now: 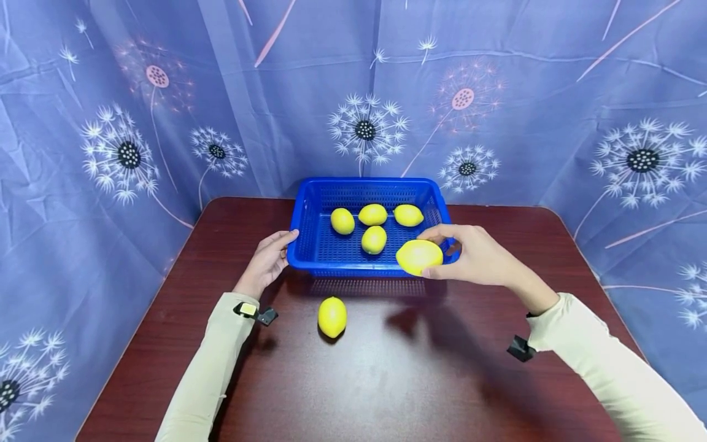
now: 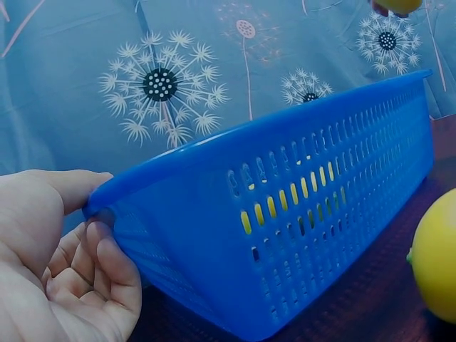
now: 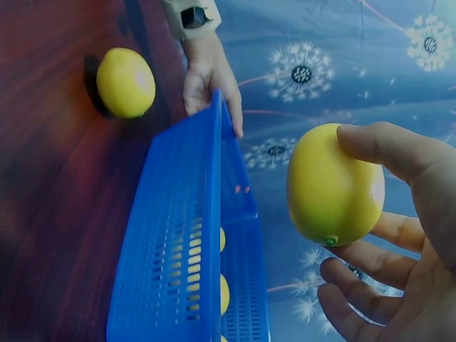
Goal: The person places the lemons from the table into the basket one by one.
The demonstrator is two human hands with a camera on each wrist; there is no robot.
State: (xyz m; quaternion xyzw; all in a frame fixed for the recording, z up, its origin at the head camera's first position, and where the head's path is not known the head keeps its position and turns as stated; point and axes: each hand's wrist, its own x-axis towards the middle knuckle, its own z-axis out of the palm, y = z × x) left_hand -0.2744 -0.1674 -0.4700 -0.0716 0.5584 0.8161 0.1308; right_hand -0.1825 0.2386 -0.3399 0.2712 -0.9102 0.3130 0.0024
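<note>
Four lemons [image 1: 373, 226] already inside the blue basket [image 1: 310, 209]; one more lemon on the table [image 1: 332, 317], just in front. Right hand [image 1: 479, 256] pinching a sixth held lemon [image 1: 419, 256] between thumb and fingers, raised over the basket's near right corner. Left hand [image 1: 269, 261] clasping the left rim, thumb over, fingers seemingly curled beneath, likely steadying it on the dark wooden table [image 1: 386, 380].

Bright even light, soft shadows, wide-angle edge warping
</note>
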